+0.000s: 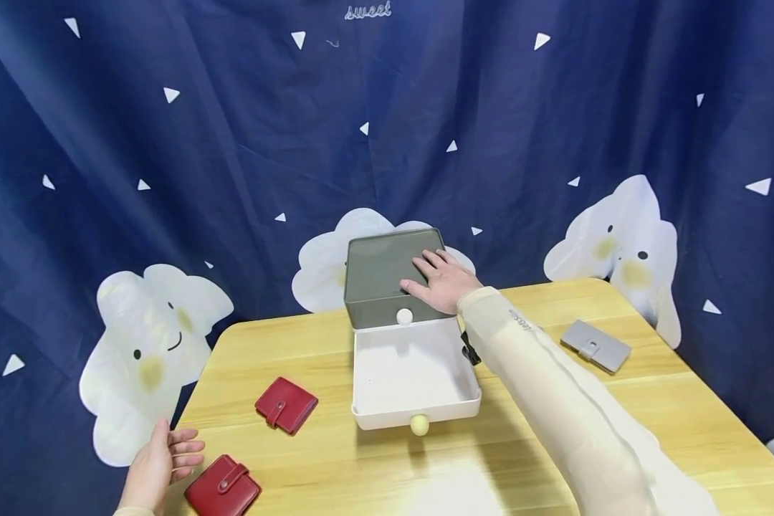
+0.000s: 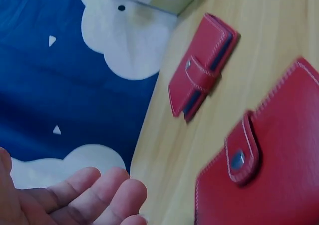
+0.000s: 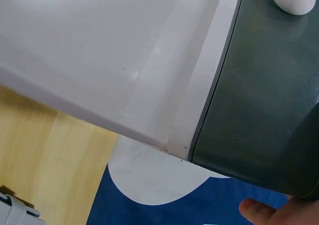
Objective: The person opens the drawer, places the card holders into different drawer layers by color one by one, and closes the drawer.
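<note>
A small dark grey-green drawer box [image 1: 383, 265] stands at the back middle of the table, its white lower drawer [image 1: 387, 419] pulled far out. Nothing lies inside that drawer. On the box's top rests my right hand [image 1: 445, 281], fingers spread, near the right edge; only part of it shows in the right wrist view. At the lower left my left hand [image 1: 158, 462] hangs with relaxed fingers and holds nothing. Beside it lies a red wallet [image 1: 222, 487] with a snap strap. A second red wallet [image 1: 287, 405] lies farther back, left of the drawer.
A grey wallet [image 1: 595, 346] with a strap lies at the right of the table [image 1: 309, 473]. Something small and black [image 1: 469, 351] shows beside the drawer, partly behind my right sleeve. A dark blue curtain [image 1: 245, 158] with clouds hangs behind.
</note>
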Demonstrator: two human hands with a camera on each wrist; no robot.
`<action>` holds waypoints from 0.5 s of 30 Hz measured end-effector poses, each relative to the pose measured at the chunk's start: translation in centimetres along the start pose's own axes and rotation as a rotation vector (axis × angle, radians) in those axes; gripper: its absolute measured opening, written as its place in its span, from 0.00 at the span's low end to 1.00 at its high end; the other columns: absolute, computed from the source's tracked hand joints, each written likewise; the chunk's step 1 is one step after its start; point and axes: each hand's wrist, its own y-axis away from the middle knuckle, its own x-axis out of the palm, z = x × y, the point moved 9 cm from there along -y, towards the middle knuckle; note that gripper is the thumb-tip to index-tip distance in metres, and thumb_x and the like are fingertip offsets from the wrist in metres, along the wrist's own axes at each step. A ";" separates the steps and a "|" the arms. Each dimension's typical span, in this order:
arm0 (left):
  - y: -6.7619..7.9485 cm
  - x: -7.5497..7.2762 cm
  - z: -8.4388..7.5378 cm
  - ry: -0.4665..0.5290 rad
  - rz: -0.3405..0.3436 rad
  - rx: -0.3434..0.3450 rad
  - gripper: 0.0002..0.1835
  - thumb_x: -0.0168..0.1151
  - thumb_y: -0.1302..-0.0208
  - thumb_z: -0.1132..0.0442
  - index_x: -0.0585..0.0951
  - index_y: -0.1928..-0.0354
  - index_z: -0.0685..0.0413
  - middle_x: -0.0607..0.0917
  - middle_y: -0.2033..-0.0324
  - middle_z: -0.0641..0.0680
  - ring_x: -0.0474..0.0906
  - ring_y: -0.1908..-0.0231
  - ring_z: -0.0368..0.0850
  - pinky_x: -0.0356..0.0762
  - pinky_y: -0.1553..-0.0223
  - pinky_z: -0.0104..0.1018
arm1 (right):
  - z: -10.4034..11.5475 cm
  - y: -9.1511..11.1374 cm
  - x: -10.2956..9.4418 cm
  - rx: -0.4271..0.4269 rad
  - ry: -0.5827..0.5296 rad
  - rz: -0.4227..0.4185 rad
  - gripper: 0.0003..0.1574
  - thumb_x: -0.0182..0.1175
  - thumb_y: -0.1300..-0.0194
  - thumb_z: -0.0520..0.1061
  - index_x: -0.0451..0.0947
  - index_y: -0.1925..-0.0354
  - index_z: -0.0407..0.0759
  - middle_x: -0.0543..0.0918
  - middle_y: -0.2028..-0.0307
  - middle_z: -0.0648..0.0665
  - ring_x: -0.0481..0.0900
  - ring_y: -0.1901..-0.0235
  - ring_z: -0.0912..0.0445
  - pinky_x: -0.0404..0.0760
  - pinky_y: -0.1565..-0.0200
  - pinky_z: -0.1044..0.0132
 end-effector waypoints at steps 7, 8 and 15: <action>0.2 -0.6 1.9 -0.069 -0.046 -0.012 0.51 0.15 0.30 0.36 0.66 0.45 0.84 0.87 0.70 0.57 0.85 0.72 0.45 0.82 0.70 0.39 | -0.7 0.7 -0.1 0.013 -0.028 -0.009 0.51 0.31 0.33 0.77 0.52 0.25 0.49 0.50 0.26 0.42 0.43 0.26 0.45 0.42 0.29 0.54; 0.3 -0.7 2.2 -0.078 -0.056 -0.029 0.51 0.17 0.30 0.35 0.67 0.46 0.83 0.87 0.71 0.56 0.85 0.73 0.45 0.82 0.70 0.39 | -0.8 0.8 -0.1 0.013 -0.031 -0.010 0.51 0.32 0.33 0.77 0.52 0.25 0.48 0.50 0.26 0.42 0.43 0.26 0.45 0.41 0.29 0.54; 0.5 -1.1 3.9 -0.134 -0.081 -0.085 0.48 0.25 0.30 0.33 0.74 0.53 0.78 0.84 0.75 0.51 0.80 0.76 0.44 0.80 0.73 0.39 | -1.3 1.1 0.2 0.008 -0.017 -0.025 0.53 0.29 0.34 0.79 0.52 0.25 0.49 0.52 0.26 0.42 0.44 0.27 0.45 0.39 0.29 0.56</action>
